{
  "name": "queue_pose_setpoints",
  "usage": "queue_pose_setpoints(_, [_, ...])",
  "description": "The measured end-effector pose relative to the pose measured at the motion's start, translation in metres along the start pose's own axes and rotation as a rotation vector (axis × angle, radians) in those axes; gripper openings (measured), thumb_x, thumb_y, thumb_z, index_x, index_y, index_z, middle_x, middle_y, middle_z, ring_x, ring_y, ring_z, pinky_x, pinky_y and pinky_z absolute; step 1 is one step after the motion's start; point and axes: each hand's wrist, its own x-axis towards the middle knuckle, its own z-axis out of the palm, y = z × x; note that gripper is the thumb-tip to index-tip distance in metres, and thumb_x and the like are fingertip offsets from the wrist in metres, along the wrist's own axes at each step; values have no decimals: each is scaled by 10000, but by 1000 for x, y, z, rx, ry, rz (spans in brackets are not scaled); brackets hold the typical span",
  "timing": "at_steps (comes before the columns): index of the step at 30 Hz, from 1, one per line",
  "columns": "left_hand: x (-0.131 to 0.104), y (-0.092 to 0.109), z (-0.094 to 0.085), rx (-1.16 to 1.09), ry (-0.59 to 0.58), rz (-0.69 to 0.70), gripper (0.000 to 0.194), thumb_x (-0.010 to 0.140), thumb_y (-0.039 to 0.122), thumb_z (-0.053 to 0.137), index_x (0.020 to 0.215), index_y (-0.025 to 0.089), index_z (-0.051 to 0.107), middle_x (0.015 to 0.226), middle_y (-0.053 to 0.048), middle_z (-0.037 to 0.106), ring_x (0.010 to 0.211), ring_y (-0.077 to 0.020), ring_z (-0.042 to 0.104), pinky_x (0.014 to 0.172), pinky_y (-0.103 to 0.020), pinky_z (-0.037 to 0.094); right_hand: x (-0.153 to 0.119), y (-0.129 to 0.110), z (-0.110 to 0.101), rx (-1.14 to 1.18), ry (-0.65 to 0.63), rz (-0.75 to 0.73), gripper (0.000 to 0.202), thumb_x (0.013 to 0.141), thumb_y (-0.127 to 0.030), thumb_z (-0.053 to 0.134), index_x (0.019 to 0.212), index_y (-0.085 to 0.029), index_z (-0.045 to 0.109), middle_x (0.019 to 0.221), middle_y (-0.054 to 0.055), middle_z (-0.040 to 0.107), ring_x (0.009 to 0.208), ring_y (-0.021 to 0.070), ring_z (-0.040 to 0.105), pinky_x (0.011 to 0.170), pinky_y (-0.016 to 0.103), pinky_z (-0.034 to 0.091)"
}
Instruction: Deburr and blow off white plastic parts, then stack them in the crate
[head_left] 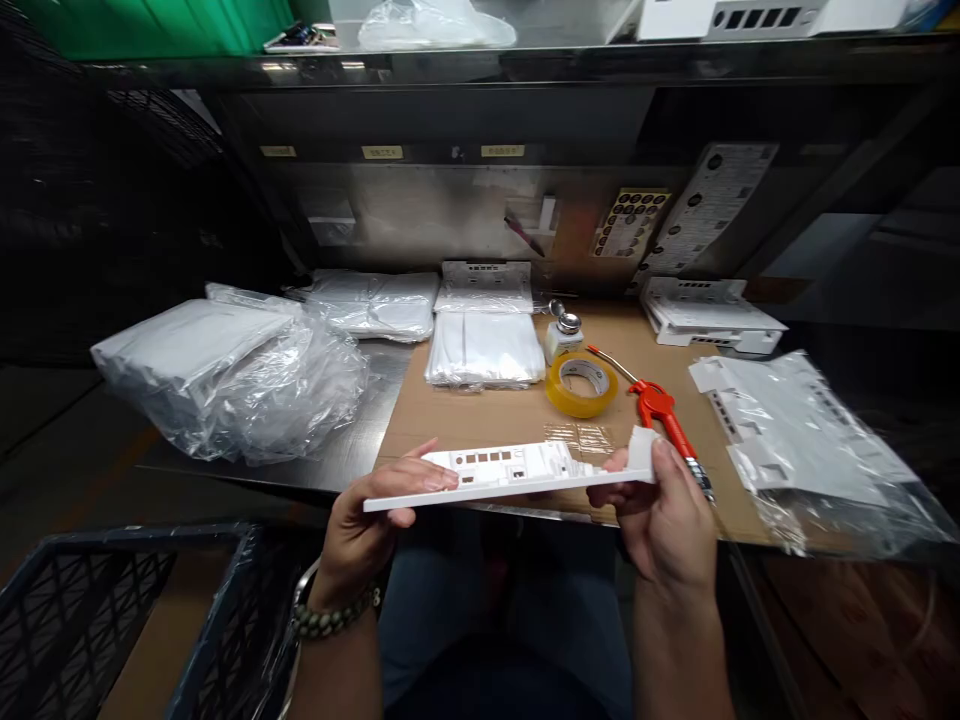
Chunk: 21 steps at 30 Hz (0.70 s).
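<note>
A white plastic housing panel [517,478] with a row of square port cutouts is held nearly edge-on above the front edge of the bench. My left hand [375,510] grips its left end, thumb and fingers on opposite faces. At the other end, my right hand [664,510] is closed around the right corner. A white upright part [642,452] rises by the right thumb; whether it is a side wall of the panel or a separate piece, I cannot tell. Just beyond the panel lie a roll of yellow tape [559,385] and a red air blow gun [656,402].
Plastic-wrapped white parts [202,350] stand at the left, with bagged stacks [486,345] behind. A small dispenser bottle [564,340] stands by the tape. More white housings [712,312] and a bagged one [802,430] lie right. A dark crate [247,560] sits lower left.
</note>
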Motion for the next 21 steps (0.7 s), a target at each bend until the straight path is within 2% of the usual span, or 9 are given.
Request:
queue_pose_setpoints(6, [0, -1, -1, 45, -62, 103, 294, 873, 500, 740, 880, 224, 842, 813, -162, 786, 856, -335, 758, 1130, -659, 381, 0, 2, 0, 5, 20, -12, 390, 845, -544, 752, 879, -174, 632, 679, -3, 677, 488, 130, 629, 440, 232, 524])
queue_pose_setpoints(9, [-1, -1, -2, 90, -117, 75, 157, 826, 351, 820, 912, 222, 845, 871, -163, 799, 895, -340, 763, 1104, -609, 443, 1, 3, 2, 2, 30, -28, 383, 853, -542, 748, 885, -180, 626, 673, -8, 670, 503, 132, 633, 457, 236, 542])
queue_pose_setpoints(11, [-2, -2, -1, 155, -118, 31, 130, 780, 221, 848, 911, 222, 850, 891, -155, 804, 892, -336, 766, 1021, -527, 535, 2, 3, 5, -3, 16, -48, 358, 873, -534, 734, 950, -204, 616, 754, -4, 700, 535, 133, 653, 480, 246, 563])
queue_pose_setpoints(14, [-6, -5, 5, 232, 5, 33, 161, 743, 144, 850, 878, 233, 854, 878, -119, 803, 869, -315, 761, 881, -409, 600, 3, 2, 11, -122, 85, -248, 320, 900, -489, 725, 1084, -251, 612, 1027, 17, 718, 684, 144, 721, 564, 270, 611])
queue_pose_setpoints(16, [-8, -5, 12, 275, 71, 67, 179, 734, 134, 855, 884, 233, 855, 895, -108, 801, 889, -307, 754, 886, -384, 592, 0, 0, 17, -268, 132, -439, 258, 915, -424, 725, 1094, -254, 651, 1056, 19, 688, 745, 143, 724, 633, 284, 623])
queue_pose_setpoints(17, [-8, -5, 15, 302, 78, 85, 178, 744, 137, 851, 896, 230, 856, 905, -108, 801, 902, -306, 752, 907, -383, 583, -2, -1, 20, -348, 107, -511, 216, 916, -391, 729, 1074, -251, 680, 1034, 22, 676, 759, 146, 715, 654, 290, 619])
queue_pose_setpoints(21, [-8, -2, 28, 386, 101, 167, 179, 787, 137, 823, 939, 226, 854, 942, -99, 807, 950, -302, 755, 997, -405, 556, -15, -1, 41, -632, -131, -692, 129, 889, -287, 756, 1015, -259, 751, 1050, 55, 623, 886, 190, 670, 698, 314, 598])
